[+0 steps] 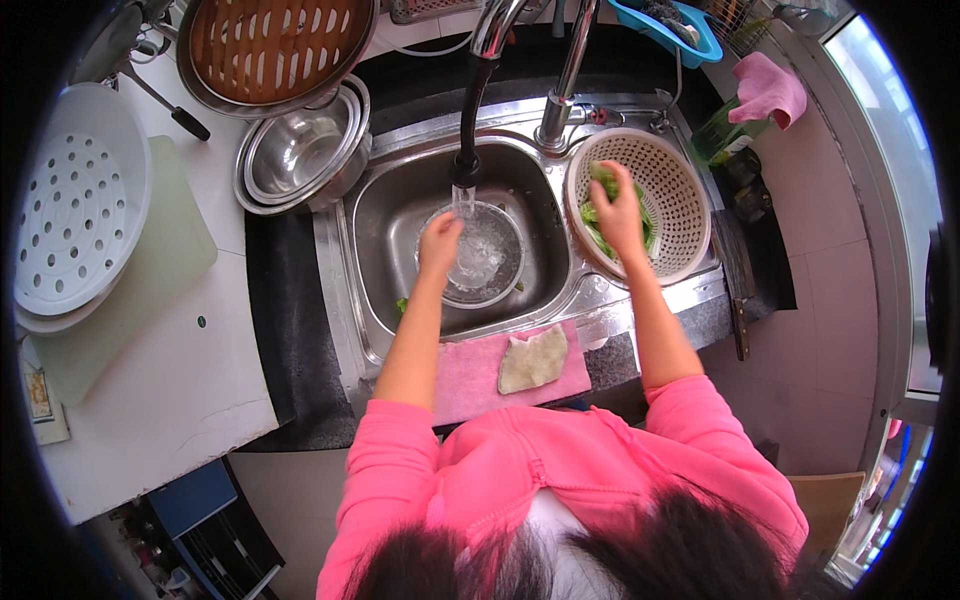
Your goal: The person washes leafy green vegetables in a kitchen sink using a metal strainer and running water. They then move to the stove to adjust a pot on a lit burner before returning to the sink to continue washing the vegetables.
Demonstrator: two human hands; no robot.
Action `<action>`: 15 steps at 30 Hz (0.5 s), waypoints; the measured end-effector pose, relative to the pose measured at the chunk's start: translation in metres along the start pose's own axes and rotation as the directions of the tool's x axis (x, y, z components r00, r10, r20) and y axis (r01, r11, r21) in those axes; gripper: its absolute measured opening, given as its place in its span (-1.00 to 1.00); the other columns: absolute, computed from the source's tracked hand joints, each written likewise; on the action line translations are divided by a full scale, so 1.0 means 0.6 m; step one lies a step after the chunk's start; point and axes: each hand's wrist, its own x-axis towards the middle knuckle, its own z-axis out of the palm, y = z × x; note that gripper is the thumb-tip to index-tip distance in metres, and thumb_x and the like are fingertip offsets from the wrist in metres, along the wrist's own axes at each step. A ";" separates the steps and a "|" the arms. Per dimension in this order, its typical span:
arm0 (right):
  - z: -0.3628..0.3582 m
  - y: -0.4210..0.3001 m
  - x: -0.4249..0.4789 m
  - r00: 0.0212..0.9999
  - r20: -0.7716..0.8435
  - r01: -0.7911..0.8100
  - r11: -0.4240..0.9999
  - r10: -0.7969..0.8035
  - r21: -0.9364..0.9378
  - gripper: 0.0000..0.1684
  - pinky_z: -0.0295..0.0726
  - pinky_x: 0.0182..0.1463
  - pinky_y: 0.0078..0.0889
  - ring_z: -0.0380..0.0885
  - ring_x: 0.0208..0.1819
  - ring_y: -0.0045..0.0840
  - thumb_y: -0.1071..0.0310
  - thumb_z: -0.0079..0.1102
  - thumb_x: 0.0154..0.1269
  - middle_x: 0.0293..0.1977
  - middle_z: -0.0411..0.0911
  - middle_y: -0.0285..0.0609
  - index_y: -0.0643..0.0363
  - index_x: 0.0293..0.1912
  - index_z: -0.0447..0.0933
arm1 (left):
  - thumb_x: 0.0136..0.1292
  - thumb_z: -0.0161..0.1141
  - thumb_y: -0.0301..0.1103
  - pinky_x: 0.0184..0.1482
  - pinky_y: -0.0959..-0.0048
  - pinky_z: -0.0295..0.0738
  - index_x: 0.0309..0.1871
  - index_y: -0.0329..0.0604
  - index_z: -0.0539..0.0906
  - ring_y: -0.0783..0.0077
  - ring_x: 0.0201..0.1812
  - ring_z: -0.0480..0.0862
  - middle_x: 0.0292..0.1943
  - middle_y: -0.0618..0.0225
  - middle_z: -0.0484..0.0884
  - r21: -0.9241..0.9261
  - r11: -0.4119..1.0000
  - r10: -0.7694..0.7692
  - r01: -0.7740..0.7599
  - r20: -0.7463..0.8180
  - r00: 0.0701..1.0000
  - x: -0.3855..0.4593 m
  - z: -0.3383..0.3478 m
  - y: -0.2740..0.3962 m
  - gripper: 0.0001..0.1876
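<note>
Water runs from the black spout of a faucet into a round metal bowl in the steel sink. At the stream, by the bowl's left rim, is my left hand; its fingertips are blurred, and whether it holds anything cannot be told. My right hand is over a beige plastic colander to the right of the sink, with a piece of green leafy vegetable at its fingers. More green leaves lie in the colander beneath it.
A pink cloth with a pale rag lies along the front edge. Nested steel bowls stand left of the faucet. A white perforated basket rests over a pale cutting board. A knife lies at the right.
</note>
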 end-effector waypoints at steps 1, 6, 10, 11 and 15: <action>-0.034 0.029 0.007 0.996 0.019 0.085 0.983 -0.083 -0.165 -0.44 0.32 0.13 -0.33 0.37 0.08 -0.20 0.30 0.13 0.13 0.05 0.38 0.04 0.25 0.12 0.28 | 0.13 0.15 -0.28 -0.03 0.36 0.45 0.01 -0.24 0.50 0.37 0.01 0.46 -0.07 0.23 0.52 0.470 0.882 0.066 0.021 -0.169 0.983 -0.003 -0.012 -0.008 -0.62; -0.071 0.062 0.001 0.989 0.019 0.131 0.821 -0.145 -0.556 -0.40 0.27 0.19 -0.31 0.33 0.13 -0.22 0.26 0.14 0.14 0.09 0.34 0.04 0.26 0.16 0.26 | 0.04 0.11 -0.47 -0.27 0.31 0.61 -0.07 -0.41 0.44 0.24 -0.33 0.63 -0.29 0.11 0.57 0.290 0.799 -0.506 0.527 -0.151 0.849 -0.004 -0.071 -0.110 -0.65; -0.015 0.002 -0.008 0.974 0.091 0.226 0.933 -0.209 -0.281 -0.64 0.36 0.10 -0.32 0.42 0.02 -0.23 0.37 0.06 0.16 -0.07 0.48 -0.02 0.23 -0.02 0.44 | 0.07 0.06 -0.54 -0.38 0.37 0.65 -0.22 -0.37 0.47 0.29 -0.35 0.62 -0.35 0.17 0.55 -0.033 0.718 -0.689 0.695 0.100 0.718 -0.016 -0.074 -0.135 -0.82; -0.007 0.002 -0.009 0.968 0.127 0.240 0.940 -0.215 -0.243 -0.66 0.36 0.09 -0.33 0.43 0.01 -0.23 0.38 0.05 0.16 -0.08 0.48 -0.03 0.23 -0.04 0.45 | 0.06 0.06 -0.55 -0.40 0.38 0.64 -0.23 -0.38 0.47 0.30 -0.36 0.62 -0.36 0.17 0.55 -0.004 0.762 -0.644 0.648 0.104 0.758 -0.020 -0.067 -0.115 -0.82; 0.023 -0.015 -0.014 0.974 0.179 0.167 0.976 -0.141 -0.139 -0.70 0.39 0.05 -0.34 0.46 -0.03 -0.24 0.41 0.04 0.15 -0.11 0.50 -0.03 0.22 -0.08 0.48 | 0.01 0.01 -0.56 -0.51 0.37 0.63 -0.20 -0.41 0.48 0.27 -0.45 0.62 -0.36 0.13 0.56 0.160 0.852 -0.506 0.498 0.007 0.863 -0.020 -0.072 -0.058 -0.76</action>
